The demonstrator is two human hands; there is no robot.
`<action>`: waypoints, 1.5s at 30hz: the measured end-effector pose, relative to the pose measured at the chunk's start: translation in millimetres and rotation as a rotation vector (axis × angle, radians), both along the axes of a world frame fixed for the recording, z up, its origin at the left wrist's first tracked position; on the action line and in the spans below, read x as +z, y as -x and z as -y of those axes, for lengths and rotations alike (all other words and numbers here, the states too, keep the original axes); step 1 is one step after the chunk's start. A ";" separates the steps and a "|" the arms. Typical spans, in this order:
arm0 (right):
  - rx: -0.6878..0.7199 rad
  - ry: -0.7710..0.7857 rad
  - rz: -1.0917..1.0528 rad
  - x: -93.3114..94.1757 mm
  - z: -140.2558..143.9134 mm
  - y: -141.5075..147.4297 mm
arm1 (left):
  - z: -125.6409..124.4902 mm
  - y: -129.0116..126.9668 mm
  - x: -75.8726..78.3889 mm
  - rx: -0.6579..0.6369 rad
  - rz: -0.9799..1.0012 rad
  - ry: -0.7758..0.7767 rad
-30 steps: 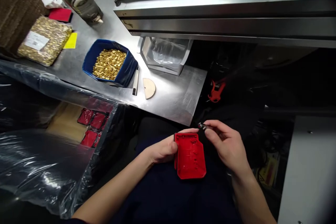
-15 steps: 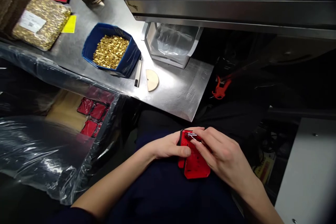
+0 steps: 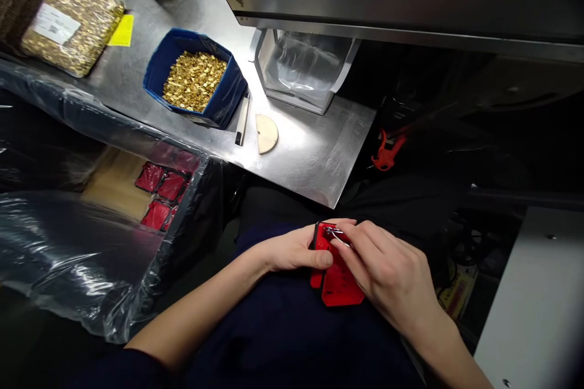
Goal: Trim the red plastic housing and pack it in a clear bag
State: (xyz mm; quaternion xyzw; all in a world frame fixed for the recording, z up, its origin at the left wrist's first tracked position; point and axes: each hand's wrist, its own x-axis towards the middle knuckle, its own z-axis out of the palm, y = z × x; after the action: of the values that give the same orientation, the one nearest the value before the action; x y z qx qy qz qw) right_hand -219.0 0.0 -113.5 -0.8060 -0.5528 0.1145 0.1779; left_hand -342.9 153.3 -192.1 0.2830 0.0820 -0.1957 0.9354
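My left hand [image 3: 298, 249] is closed on a red plastic part with black edging [image 3: 342, 285], held in front of my body, its thumb lying over the part's left side. The part is a shallow, tray-like shape with cut corners. In my right hand [image 3: 392, 270], thumb and fingers pinch a small shiny metal tool [image 3: 335, 233] at the part's upper end. The tool looks slim and two-armed, but my fingers cover much of it, so its exact kind does not show.
A metal bench [image 3: 314, 179] carries a blue bin of small brass pieces [image 3: 194, 79], a cutter knife [image 3: 243, 120], a half-round disc [image 3: 267, 134] and a clear-fronted bin [image 3: 301, 67]. Red parts [image 3: 171, 185] lie in a plastic-lined box [image 3: 182, 219]. An orange-handled tool [image 3: 385, 155] hangs right.
My right hand has shifted slightly, and the metal tool now sits at a different angle at the part's upper end. My left hand keeps its hold. The camera view has moved a little.
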 end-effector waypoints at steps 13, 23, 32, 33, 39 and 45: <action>0.070 0.102 0.100 4.7 -3.2 -3.7 | -0.4 -4.7 3.6 -0.026 0.029 -0.049; -0.062 -0.013 -0.072 -1.3 -1.7 -4.4 | 5.9 -0.9 -4.9 0.035 -0.053 0.132; -0.540 -0.129 -0.388 -45.2 -4.7 -34.4 | 0.8 3.4 -13.0 0.038 -0.095 0.197; -0.576 -0.149 -0.447 -58.5 -9.6 -40.5 | 0.4 3.4 -13.6 0.033 -0.087 0.206; -0.478 0.083 -0.343 -109.6 -40.5 -61.7 | -0.7 2.6 -11.5 0.032 -0.063 0.214; -0.606 -0.014 -0.410 -71.2 -26.9 -47.9 | -2.0 1.9 1.4 0.113 -0.132 0.009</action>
State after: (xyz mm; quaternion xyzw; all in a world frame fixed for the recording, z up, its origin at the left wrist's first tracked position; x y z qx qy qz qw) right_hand -171.1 26.9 -184.7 -0.8922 -0.2427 0.2121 0.3163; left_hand -344.8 155.3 -190.7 0.2600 0.1584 -0.1610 0.9388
